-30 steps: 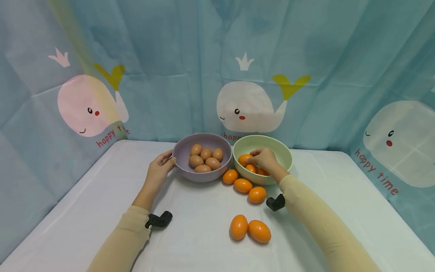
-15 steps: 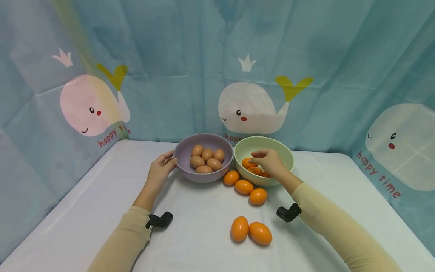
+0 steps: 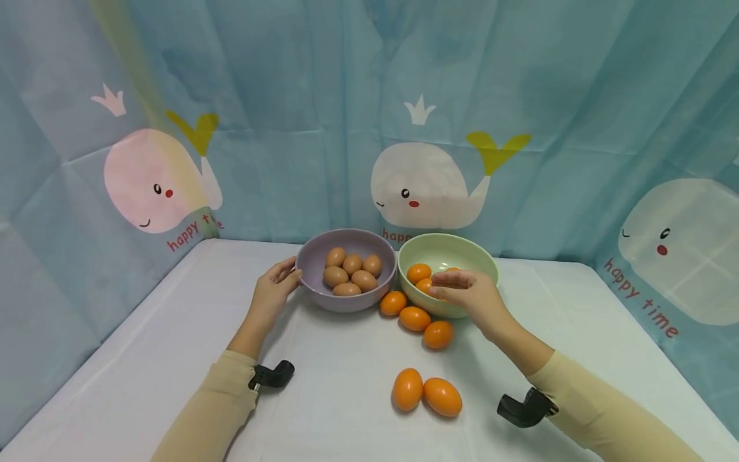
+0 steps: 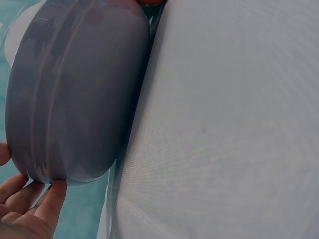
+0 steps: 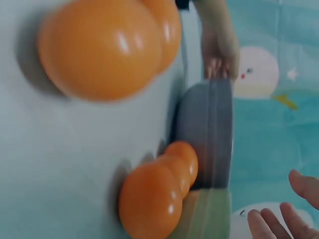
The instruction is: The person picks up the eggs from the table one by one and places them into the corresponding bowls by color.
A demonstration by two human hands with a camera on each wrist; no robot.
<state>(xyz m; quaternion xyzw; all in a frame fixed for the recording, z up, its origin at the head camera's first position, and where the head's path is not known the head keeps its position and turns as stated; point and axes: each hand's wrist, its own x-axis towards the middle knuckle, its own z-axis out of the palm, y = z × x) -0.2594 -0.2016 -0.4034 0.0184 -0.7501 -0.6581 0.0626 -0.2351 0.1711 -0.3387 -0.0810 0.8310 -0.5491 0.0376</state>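
Orange eggs [image 3: 426, 284] are seen lying in the green bowl [image 3: 482, 264], over whose near rim the right hand [image 3: 467, 296] is held with fingers straight and nothing grasped — while the purple bowl [image 3: 323, 300] of brown eggs [image 3: 349, 274] is touched at its side by the left hand [image 3: 270, 296], fingertips resting on it.

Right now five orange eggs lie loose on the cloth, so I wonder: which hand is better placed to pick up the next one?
Probably the right hand: it hovers open over the green bowl, near the orange eggs. The left hand steadies the purple bowl.
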